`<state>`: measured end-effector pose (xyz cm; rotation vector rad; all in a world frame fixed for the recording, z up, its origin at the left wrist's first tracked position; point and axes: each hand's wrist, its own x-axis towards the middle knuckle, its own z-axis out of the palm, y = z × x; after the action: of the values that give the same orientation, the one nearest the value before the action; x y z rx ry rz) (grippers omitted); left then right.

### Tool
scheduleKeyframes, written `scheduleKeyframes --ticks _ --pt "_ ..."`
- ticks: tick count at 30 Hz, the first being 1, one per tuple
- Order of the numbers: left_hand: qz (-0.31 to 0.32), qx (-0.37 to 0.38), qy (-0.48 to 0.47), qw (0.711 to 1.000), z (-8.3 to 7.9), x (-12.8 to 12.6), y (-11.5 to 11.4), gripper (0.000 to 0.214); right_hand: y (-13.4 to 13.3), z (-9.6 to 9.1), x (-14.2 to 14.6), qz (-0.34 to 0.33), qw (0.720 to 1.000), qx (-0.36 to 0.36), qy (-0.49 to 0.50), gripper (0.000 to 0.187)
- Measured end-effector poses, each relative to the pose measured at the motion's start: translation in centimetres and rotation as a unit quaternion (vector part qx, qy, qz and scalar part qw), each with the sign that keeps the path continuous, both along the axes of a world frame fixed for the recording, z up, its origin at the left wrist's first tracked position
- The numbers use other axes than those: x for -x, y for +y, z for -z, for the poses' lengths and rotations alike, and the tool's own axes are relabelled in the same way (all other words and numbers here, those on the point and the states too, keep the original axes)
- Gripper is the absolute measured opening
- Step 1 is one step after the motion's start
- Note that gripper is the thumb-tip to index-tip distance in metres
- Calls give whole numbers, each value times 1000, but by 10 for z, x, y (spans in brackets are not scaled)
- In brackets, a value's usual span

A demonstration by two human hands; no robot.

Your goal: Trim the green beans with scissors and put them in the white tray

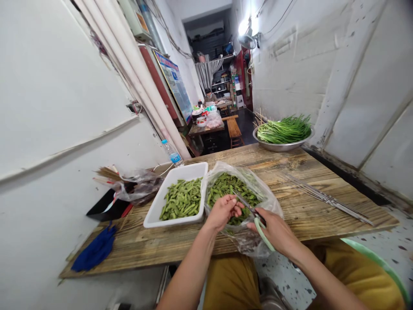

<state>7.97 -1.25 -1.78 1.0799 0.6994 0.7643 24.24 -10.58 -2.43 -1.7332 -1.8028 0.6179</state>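
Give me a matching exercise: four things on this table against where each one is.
1. white tray
2. metal bowl
3. blue cloth
4. scissors

A. in the right hand
B. near left edge of the table
C. far right, full of long green stalks
D. left of the plastic bag, holding pods

Pairs: 1-D, 2-C, 3-B, 4-A

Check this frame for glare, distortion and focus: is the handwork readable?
Head view: the bright wall lamp blows out to white glare; the wide lens bows the white walls at the edges; the right hand, its green-handled scissors and the clear plastic bag of green pods are evenly lit and sharp; the far room is dim, its detail too small.
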Motion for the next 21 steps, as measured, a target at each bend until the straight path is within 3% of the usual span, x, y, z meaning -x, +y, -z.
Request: scheduleKeyframes --ticks 6,14,21 --pt "7 -3 -28 1000 3 -2 -4 32 1 6 -1 12 1000 -4 0 43" --pt "19 -6 2 1000 7 -2 -4 30 -3 2 0 -10 1000 -8 8 32" --pt "-59 53 31 996 10 3 10 27 -6 24 -17 41 997 40 -42 35"
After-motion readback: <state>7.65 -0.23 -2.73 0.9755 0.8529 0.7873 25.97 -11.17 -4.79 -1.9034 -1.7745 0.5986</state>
